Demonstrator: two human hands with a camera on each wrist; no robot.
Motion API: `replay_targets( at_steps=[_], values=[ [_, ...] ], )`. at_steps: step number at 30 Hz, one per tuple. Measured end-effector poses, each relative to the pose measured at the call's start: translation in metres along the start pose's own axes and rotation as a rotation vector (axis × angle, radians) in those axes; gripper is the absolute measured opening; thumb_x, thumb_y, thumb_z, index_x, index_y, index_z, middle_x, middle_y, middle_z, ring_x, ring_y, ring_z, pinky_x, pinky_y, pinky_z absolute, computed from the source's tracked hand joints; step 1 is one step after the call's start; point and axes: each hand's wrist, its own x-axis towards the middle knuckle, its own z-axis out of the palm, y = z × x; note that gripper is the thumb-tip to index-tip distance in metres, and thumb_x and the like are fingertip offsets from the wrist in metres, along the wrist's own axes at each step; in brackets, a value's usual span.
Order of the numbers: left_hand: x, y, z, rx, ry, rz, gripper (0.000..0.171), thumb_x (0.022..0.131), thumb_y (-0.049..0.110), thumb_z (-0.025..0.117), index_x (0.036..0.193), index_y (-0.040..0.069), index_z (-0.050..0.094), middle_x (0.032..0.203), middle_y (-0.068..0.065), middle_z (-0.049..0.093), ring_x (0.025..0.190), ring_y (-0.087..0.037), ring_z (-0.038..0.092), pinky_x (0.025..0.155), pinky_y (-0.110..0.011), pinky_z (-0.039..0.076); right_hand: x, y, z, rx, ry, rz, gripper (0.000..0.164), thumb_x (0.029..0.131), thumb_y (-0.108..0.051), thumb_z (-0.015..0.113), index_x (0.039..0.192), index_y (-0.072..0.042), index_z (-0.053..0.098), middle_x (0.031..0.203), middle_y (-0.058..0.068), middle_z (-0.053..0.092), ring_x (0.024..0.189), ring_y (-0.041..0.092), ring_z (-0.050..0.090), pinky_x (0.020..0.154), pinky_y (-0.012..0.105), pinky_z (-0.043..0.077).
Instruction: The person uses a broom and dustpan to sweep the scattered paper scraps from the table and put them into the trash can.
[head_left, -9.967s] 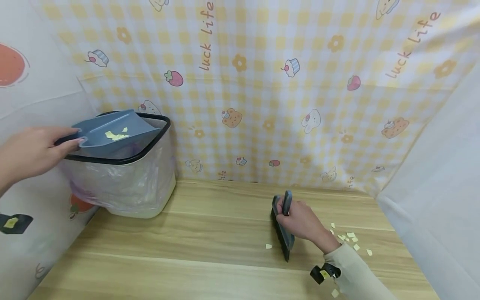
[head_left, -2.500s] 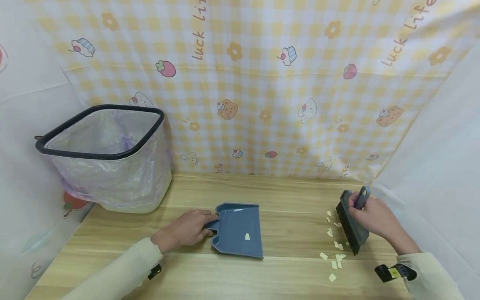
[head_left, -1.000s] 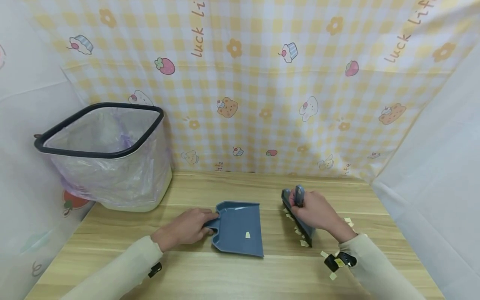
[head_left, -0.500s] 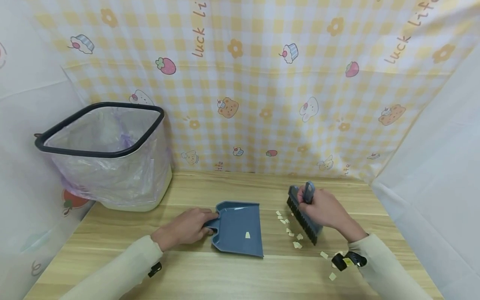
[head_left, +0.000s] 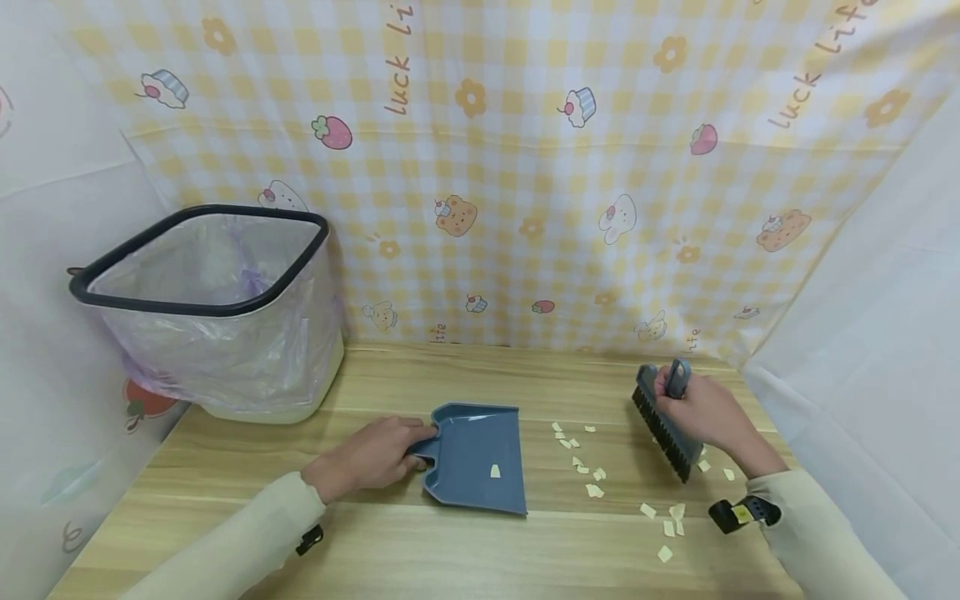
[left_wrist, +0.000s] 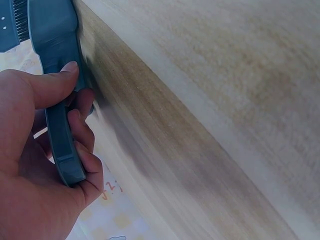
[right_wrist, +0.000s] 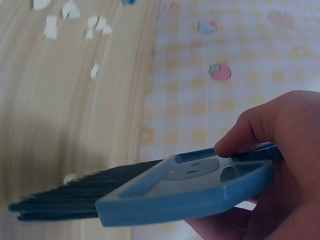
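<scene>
My left hand [head_left: 367, 457] grips the handle of a blue-grey dustpan [head_left: 476, 442] that lies on the table, its wide edge facing right. One pale yellow paper scrap [head_left: 495, 472] is in the pan. In the left wrist view, thumb and curled fingers wrap the dustpan's handle [left_wrist: 62, 135]. At the right, my right hand [head_left: 708, 412] holds a matching hand brush [head_left: 667, 429], dark bristles [head_left: 660, 433] pointing down and left. The right wrist view shows the brush's blue body [right_wrist: 185, 195] between thumb and fingers. Several paper scraps [head_left: 595, 491] lie between pan and brush.
A bin with a black rim [head_left: 157, 307] and a clear liner stands at the back left. More scraps [head_left: 665, 553] lie near the front right, and a few beside the brush. A checked cloth [head_left: 525, 167] hangs behind the wooden table [head_left: 420, 550].
Ten seconds ago my left hand held the dustpan over the bin; it now rests on the table. The brush swept scraps leftward, then moved back right, leaving them near the pan.
</scene>
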Motion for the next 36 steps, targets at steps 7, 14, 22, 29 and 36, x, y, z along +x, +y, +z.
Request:
replay_targets(
  at_steps=[7,14,22,29,36],
  values=[
    [0.000,0.001,-0.001,-0.003,-0.005,-0.004,0.041,0.101,0.004,0.076,0.140,-0.008,0.069,0.130,-0.020,0.074,0.118,-0.035,0.074,0.103,-0.050,0.061,0.002,0.011,0.003,-0.035,0.029,-0.004,0.009,0.098,-0.012,0.068,0.093,-0.017,0.063,0.077,-0.002,0.063,0.070,0.021,0.055,0.064,0.038,0.044],
    [0.000,0.000,0.000,0.001,0.000,-0.003,0.041,0.101,0.004,0.076,0.140,-0.008,0.069,0.129,-0.020,0.074,0.118,-0.035,0.074,0.103,-0.049,0.061,0.009,-0.003,0.015,-0.024,0.036,-0.055,0.008,0.096,-0.012,0.071,0.093,-0.017,0.065,0.079,-0.003,0.064,0.071,0.021,0.055,0.066,0.040,0.045],
    [0.000,-0.001,0.003,-0.003,0.011,0.010,0.041,0.101,0.005,0.077,0.139,-0.008,0.069,0.130,-0.020,0.074,0.119,-0.035,0.074,0.102,-0.049,0.061,0.014,-0.027,0.030,-0.008,-0.002,-0.086,0.009,0.098,-0.012,0.068,0.094,-0.019,0.063,0.074,-0.005,0.061,0.066,0.019,0.053,0.065,0.038,0.044],
    [0.000,-0.002,0.003,-0.009,0.016,0.012,0.041,0.101,0.005,0.076,0.139,-0.008,0.069,0.129,-0.020,0.074,0.119,-0.035,0.074,0.101,-0.049,0.061,0.016,-0.045,0.038,0.013,-0.014,-0.126,0.011,0.098,-0.010,0.067,0.093,-0.020,0.063,0.072,-0.005,0.059,0.064,0.018,0.052,0.066,0.037,0.044],
    [0.000,-0.002,0.003,-0.012,0.022,0.014,0.040,0.100,0.003,0.077,0.138,-0.009,0.070,0.127,-0.019,0.075,0.116,-0.034,0.075,0.100,-0.048,0.062,0.016,-0.064,0.043,0.055,-0.033,-0.193,0.016,0.094,-0.008,0.067,0.088,-0.022,0.063,0.070,-0.008,0.058,0.062,0.015,0.051,0.065,0.036,0.044]
  ],
)
